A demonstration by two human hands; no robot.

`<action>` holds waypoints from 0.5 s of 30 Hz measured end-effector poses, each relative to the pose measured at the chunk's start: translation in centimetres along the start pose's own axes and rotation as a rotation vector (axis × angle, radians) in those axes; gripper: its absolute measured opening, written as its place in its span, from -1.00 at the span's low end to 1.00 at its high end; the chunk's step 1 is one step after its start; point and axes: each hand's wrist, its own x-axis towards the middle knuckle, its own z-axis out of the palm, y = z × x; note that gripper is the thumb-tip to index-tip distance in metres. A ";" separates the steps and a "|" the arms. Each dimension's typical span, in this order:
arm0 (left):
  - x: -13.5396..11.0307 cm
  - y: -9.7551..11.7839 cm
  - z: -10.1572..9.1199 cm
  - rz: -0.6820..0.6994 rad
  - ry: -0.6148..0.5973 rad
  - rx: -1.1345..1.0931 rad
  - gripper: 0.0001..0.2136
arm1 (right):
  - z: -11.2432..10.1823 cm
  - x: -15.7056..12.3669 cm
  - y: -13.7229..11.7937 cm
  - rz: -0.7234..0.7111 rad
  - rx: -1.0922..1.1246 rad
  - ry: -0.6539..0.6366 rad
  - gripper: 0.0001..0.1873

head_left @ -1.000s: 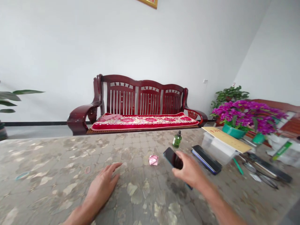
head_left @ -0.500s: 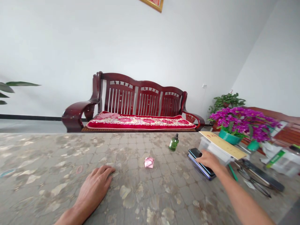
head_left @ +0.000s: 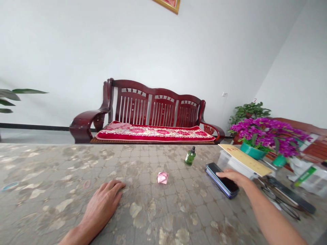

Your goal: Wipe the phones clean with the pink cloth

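My right hand (head_left: pixel 233 177) lies on top of a stack of dark phones (head_left: pixel 221 183) at the right of the patterned table (head_left: pixel 158 217), fingers stretched flat over the top phone. My left hand (head_left: pixel 103 204) rests palm down on the table at the lower left, fingers loosely together, holding nothing. A crumpled pink paper (head_left: pixel 162 177) lies between the hands. A small green bottle (head_left: pixel 190 157) stands further back.
A clear plastic box (head_left: pixel 231 163) with a tan board (head_left: pixel 242 154) on it sits just right of the phones. Purple flowers in teal pots (head_left: pixel 268 134), glasses (head_left: pixel 279 200), a dark bar (head_left: pixel 291 195) and a pink rubber band (head_left: pixel 87 184) are around. A red wooden bench (head_left: pixel 150 117) stands behind.
My right hand carried a dark phone from mid-table to the right and laid it on the phone stack; it now rests flat on top. My left hand drew in slightly and settled.
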 end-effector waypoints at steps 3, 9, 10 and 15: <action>0.0 0.0 0.0 -0.007 -0.006 -0.005 -0.70 | -0.2 -0.2 0.2 0.048 0.091 -0.156 -0.68; 0.0 -0.5 0.5 -0.003 0.011 -0.019 -0.71 | 0.1 0.4 0.3 0.139 0.223 -0.332 -0.61; 0.0 -0.5 0.6 0.000 0.012 -0.020 -0.71 | 0.3 0.6 0.4 0.155 0.240 -0.355 -0.59; 0.1 -0.9 1.0 0.008 0.031 -0.024 -0.70 | 1.2 0.6 0.5 0.212 0.324 -0.446 -0.54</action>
